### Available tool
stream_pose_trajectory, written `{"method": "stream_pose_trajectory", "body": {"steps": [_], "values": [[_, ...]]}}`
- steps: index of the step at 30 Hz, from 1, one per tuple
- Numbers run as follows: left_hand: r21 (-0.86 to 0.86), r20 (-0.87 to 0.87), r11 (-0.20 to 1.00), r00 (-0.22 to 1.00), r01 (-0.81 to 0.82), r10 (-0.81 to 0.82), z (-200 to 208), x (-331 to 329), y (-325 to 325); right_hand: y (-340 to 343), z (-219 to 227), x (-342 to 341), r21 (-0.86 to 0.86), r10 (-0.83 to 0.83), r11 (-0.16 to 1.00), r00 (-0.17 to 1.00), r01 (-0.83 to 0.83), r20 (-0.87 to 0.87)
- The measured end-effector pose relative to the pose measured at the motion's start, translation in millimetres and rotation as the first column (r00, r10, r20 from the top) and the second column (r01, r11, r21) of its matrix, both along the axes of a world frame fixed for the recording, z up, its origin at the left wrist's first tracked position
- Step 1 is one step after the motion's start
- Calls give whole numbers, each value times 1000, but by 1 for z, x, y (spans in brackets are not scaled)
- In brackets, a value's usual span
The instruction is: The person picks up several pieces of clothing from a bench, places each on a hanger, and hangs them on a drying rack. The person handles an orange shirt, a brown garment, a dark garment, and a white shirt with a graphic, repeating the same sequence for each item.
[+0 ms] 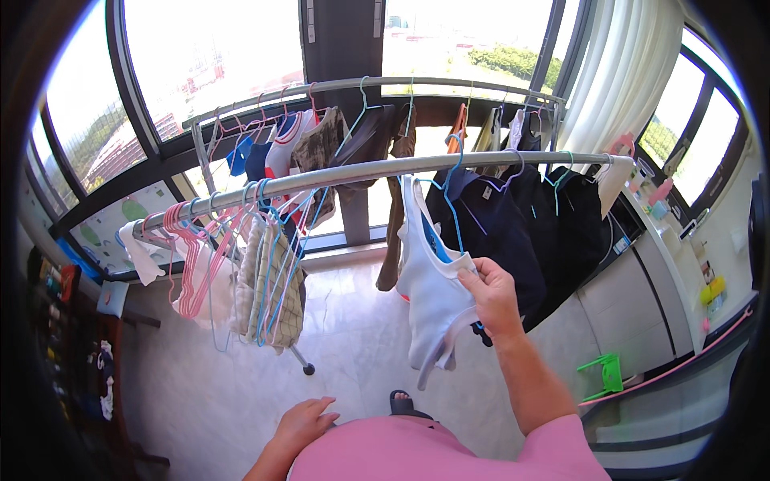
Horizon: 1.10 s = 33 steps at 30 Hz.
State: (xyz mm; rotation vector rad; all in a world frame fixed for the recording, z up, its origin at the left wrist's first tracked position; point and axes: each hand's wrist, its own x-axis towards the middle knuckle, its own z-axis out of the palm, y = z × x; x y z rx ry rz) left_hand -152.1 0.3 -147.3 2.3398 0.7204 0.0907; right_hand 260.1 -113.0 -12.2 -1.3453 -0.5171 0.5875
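Note:
A white tank top hangs on a blue hanger from the near metal rail. My right hand is closed on the top's right shoulder edge, thumb in front, and holds the fabric out toward me. Part of the hanger shows inside the neckline. Low in front of my body is my left hand, holding nothing, its fingers stretched apart. Just right of the top hang dark garments on purple and green hangers.
Several pink hangers and a quilted beige cloth hang at the near rail's left. Behind runs a far rail with more clothes. A green stool stands lower right; a dark wooden shelf lines the left.

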Motion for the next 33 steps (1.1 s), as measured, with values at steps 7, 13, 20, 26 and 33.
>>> {"method": "stream_pose_trajectory", "body": {"steps": [7,13,20,26,33], "values": [[-144,-111,962,970,-232,217,6,-5,-16,18,-46,11,-89,33,996,987,-19,159],[-129,-171,956,956,-262,238,-4,-11,-28,-7,-46,33,-155,-8,988,990,31,142],[-199,-254,942,943,-270,217,7,-19,-25,19,-47,24,-185,17,981,933,54,360],[-205,-215,928,940,-310,266,18,-62,-3,41,-28,-13,-90,-139,969,804,232,578],[-64,-210,955,940,-288,269,-14,-180,10,66,24,-153,138,-201,979,556,153,806]]}}
